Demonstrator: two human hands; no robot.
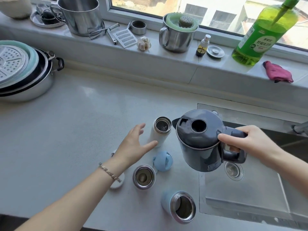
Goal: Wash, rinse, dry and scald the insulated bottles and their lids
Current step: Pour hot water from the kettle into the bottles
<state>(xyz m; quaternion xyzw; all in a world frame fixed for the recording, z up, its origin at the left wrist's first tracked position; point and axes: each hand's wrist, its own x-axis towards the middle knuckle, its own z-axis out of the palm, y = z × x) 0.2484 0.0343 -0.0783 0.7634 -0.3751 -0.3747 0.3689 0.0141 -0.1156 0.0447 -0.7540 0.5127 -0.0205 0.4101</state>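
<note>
Three open insulated bottles stand on the grey counter: a white one [159,132], a second white one [144,176] nearer me, and a pale blue one [179,206] at the front. A pale blue lid [163,161] lies between them. A white lid [117,183] is partly hidden under my left wrist. My left hand [134,145] is spread open beside the far white bottle, its thumb at the bottle's base. My right hand [246,140] grips the handle of a dark grey electric kettle [200,140], held in the air with its spout next to the far white bottle's mouth.
A steel sink [250,194] with a drain lies under the kettle on the right. Stacked pots [25,72] sit at the left. The sill holds steel mugs [176,37], garlic [143,43], a green detergent bottle [265,32] and a pink cloth [278,72].
</note>
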